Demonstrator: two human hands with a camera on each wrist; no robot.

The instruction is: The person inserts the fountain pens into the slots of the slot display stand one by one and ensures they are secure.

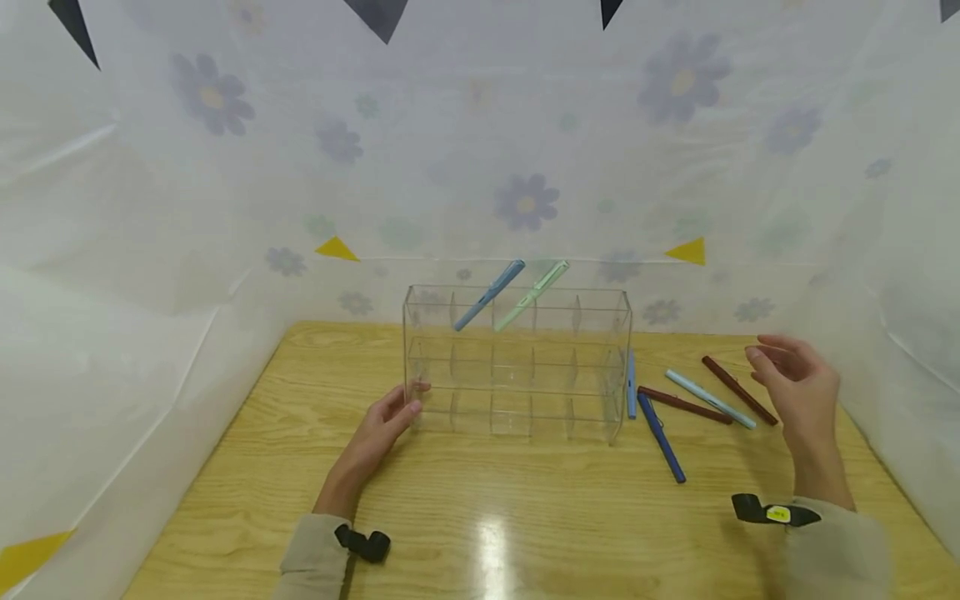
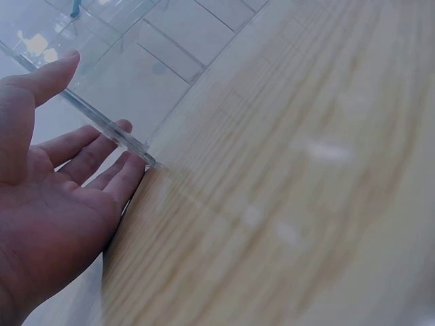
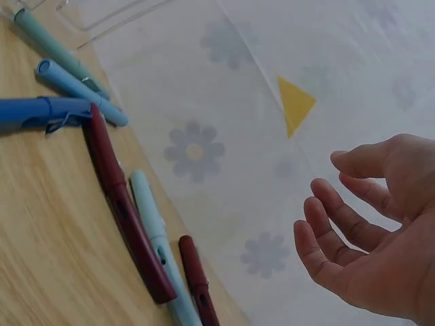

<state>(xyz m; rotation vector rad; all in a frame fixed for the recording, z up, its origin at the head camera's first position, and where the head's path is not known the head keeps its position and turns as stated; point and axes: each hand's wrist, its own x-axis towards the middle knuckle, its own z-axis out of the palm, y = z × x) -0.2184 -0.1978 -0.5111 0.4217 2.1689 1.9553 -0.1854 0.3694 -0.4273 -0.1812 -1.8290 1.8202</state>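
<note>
A clear acrylic organizer (image 1: pixel 513 379) with rows of compartments stands upright on the table. My left hand (image 1: pixel 384 429) holds its lower left edge, thumb at the front and fingers round the side panel (image 2: pixel 102 119). Two capped pens, a blue pen (image 1: pixel 489 296) and a pale green pen (image 1: pixel 534 296), lean tilted out of the top row. My right hand (image 1: pixel 801 387) is raised at the right with loosely bent fingers and nothing in them. Nearest to it on the table are a maroon pen (image 1: pixel 738 390) and a light blue pen (image 1: pixel 708 398).
Beside the organizer's right side lie another maroon pen (image 1: pixel 686 405), a dark blue pen (image 1: pixel 662 439) and a blue pen (image 1: pixel 632 385). A green pen (image 3: pixel 58 51) shows near them in the right wrist view. A flower-patterned white curtain (image 1: pixel 450 167) closes off the table's back and sides.
</note>
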